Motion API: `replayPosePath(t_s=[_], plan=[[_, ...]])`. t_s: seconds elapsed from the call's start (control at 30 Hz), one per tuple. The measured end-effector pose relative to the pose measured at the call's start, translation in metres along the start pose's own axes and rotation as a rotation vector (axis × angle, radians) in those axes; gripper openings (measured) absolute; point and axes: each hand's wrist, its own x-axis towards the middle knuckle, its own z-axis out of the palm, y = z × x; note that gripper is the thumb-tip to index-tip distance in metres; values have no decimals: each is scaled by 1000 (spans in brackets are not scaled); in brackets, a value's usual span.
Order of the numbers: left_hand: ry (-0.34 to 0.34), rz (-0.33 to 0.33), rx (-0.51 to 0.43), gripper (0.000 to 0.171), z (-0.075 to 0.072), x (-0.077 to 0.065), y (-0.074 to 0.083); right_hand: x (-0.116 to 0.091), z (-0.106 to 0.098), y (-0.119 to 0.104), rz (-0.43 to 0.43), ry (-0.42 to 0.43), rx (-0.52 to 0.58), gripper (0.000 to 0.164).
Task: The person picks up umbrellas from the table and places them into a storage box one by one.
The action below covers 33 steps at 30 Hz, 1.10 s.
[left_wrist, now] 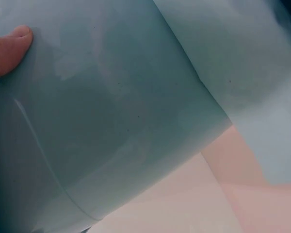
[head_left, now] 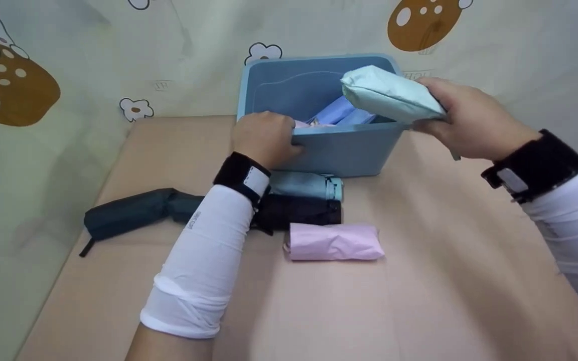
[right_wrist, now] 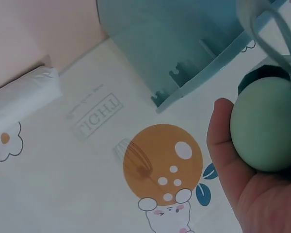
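Note:
My left hand point(head_left: 264, 138) grips the front rim of a blue plastic bin point(head_left: 341, 150); its thumb lies on the bin's outer wall point(left_wrist: 111, 111) in the left wrist view. My right hand point(head_left: 474, 118) holds a folded mint-green umbrella point(head_left: 392, 95) above the bin's right front corner. Its rounded handle end point(right_wrist: 266, 124) and a loop strap point(right_wrist: 264, 36) show in the right wrist view. Inside the bin lie a blue-violet folded umbrella point(head_left: 336, 110) and something pale pink, partly hidden by the front wall.
On the table before the bin lie folded umbrellas: grey-teal point(head_left: 299, 184), black point(head_left: 299, 210), pink point(head_left: 336, 242) and dark green point(head_left: 128, 213). My left forearm covers part of the dark green one. A patterned wall covering point(head_left: 193, 60) stands behind the bin and along the left.

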Motion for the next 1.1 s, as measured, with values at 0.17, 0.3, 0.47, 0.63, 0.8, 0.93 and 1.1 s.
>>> replayPosePath(t_s=[0.17,0.3,0.47,0.63,0.8,0.93,1.1], plan=[[-5,-1,-3,34,1,0,1,27,8,-6,5,-20,-64,46],[1,5,-2,35,2,0,2,45,23,-7,13,-60,-91,42],[11,11,6,36,2,0,1,59,38,-5,10,-101,-110,45],[27,19,9,36,1,0,1,68,42,-3,39,-127,-77,50],[32,20,12,38,0,0,1,74,44,0,79,-154,-52,54],[38,24,15,37,1,0,0,77,45,1,128,-195,-43,56],[38,13,15,35,1,-1,-1,80,47,0,157,-229,-60,58]])
